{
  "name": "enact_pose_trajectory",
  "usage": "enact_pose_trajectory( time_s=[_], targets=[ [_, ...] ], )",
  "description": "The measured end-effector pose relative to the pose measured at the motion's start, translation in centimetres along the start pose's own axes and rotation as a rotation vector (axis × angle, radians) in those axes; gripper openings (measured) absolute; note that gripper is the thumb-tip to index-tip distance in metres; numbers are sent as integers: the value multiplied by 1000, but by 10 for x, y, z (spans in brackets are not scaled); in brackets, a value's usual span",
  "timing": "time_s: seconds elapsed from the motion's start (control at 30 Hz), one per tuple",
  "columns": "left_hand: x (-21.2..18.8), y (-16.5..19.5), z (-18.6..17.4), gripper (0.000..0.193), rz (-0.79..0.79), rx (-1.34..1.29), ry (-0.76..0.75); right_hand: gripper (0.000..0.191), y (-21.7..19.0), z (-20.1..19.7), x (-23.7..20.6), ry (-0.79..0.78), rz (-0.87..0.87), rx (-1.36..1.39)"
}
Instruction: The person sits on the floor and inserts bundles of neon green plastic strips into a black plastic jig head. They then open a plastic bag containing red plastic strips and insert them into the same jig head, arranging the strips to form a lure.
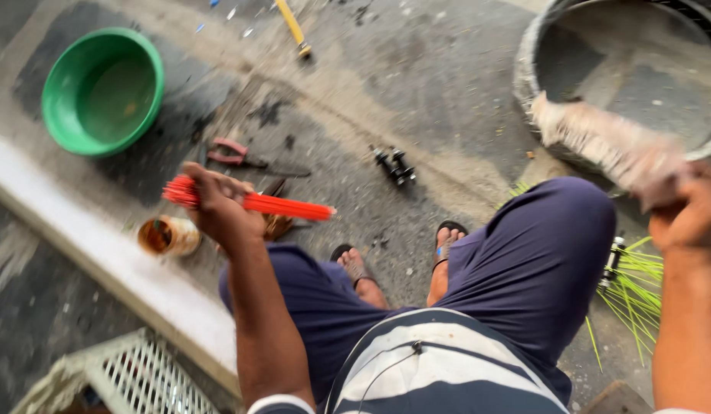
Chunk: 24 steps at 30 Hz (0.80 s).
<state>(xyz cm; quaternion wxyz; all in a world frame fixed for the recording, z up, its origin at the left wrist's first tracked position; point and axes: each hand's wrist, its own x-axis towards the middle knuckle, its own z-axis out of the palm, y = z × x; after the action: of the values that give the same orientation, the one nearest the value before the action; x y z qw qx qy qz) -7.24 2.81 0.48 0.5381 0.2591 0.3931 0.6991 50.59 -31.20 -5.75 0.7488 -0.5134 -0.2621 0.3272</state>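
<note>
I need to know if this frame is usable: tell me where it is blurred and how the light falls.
Head view: the right hand and the pale bundle it holds are smeared by motion blur; the left hand holding the red sticks is softer than the ground; the green basin and pliers read fairly sharp. Light is flat daylight, with soft shadows and no glare.

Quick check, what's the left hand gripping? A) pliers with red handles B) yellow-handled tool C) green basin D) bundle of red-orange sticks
D: the left hand is closed around a bundle of red-orange sticks held crosswise above the ground, while the green basin, the pliers and the yellow-handled tool all lie on the concrete floor, apart from the hands.
</note>
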Motion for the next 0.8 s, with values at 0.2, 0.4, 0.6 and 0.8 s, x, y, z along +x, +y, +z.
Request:
enact_pose_trajectory(
  time_s=[0.2,0.4,0.6,0.8],
  targets=[
    [-45,-64,51,26,-70,377,-254,10,74,-34,-145,330,494,-595],
    [-90,-97,96,25,-86,374,-650,46,107,-29,-211,-176,820,-1570],
    [-133,-121,144,29,-273,521,-919,22,35,2,-95,342,-101,-1153],
    [-168,-134,192,31,-323,295,-1096,23,-22,141,13,-508,-328,-771]
  ],
)
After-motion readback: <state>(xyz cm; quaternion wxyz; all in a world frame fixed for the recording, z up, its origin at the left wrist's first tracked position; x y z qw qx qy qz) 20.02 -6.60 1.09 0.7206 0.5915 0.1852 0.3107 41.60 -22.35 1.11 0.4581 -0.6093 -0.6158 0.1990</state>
